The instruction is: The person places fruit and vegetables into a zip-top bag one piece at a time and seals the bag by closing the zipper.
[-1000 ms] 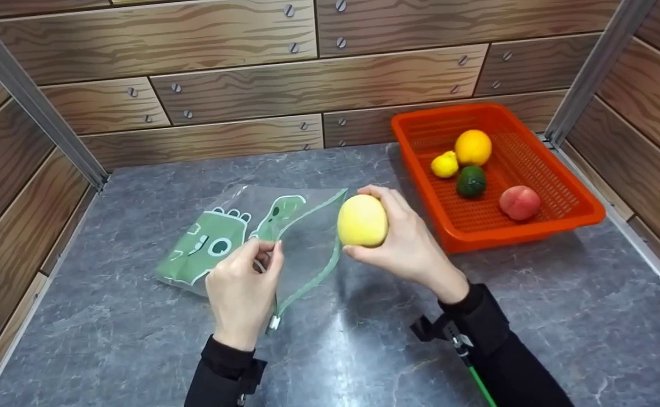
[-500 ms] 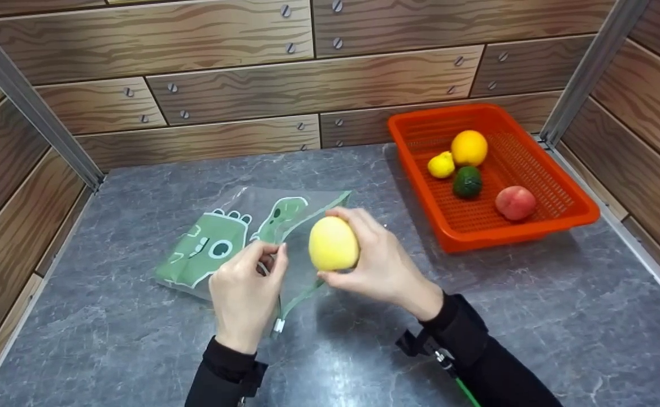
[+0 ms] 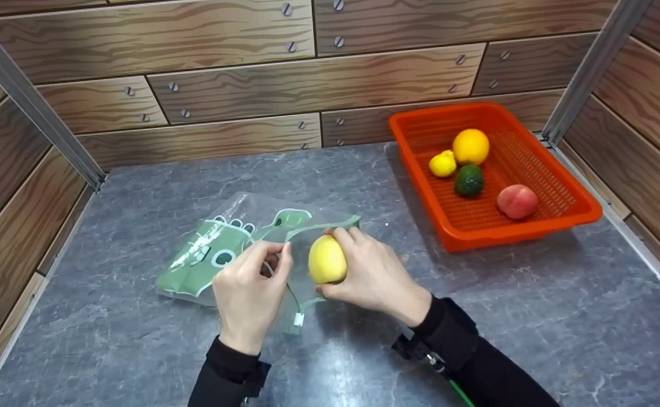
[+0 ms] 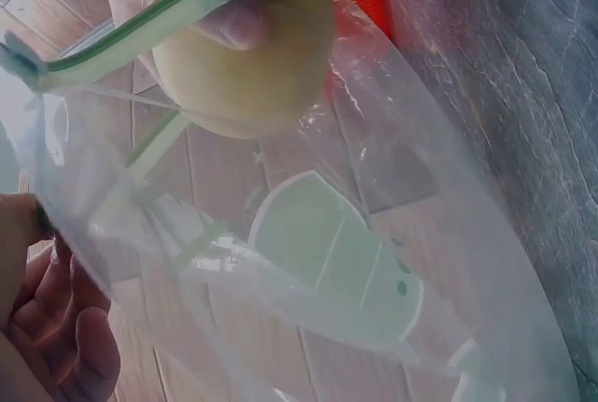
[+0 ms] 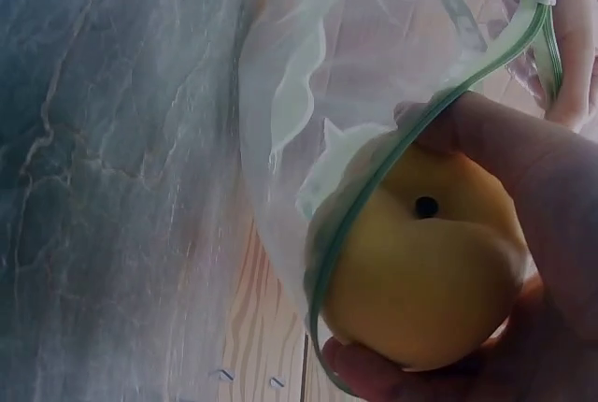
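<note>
Two hands work at the clear zip bag [image 3: 239, 243]: the left hand [image 3: 249, 294] pinches its green-edged mouth open, the right hand [image 3: 372, 277] grasps a yellow fruit [image 3: 326, 259] — just carried over from beside the orange basket [image 3: 567, 220], now halfway into that mouth, so bagging has begun on the grey desk [image 3: 533, 316].

Bright even overhead light, soft shadows, glare on the countertop [image 3: 335, 362], dim, blurry close-up wrist views
</note>
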The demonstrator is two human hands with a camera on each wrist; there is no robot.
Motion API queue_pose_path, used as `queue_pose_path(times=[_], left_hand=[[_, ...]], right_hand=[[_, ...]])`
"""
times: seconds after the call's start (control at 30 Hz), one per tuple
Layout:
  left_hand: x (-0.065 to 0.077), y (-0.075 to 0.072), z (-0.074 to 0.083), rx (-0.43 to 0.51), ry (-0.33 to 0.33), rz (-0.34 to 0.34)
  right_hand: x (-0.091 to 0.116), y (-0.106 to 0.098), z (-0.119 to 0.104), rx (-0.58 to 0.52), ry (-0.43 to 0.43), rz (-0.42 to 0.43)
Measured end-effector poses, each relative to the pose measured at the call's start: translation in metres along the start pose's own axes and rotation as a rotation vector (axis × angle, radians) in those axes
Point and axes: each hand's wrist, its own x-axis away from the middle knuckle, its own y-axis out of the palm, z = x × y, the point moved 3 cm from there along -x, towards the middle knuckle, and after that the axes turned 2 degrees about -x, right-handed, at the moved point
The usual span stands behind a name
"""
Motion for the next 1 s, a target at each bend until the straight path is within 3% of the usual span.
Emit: queue_pose_path(times=[0.37,1.0], left_hand=[[0.002,0.004,0.004,-0.022,0.061,-0.024],[0.003,0.005,0.004,-0.021,0.069,-0.019]], right_hand=[[-0.008,0.015,-0.008,-0.015,0.039,-0.061],[-0.035,0.048,-0.005,-0.124,0.098,-0.14]])
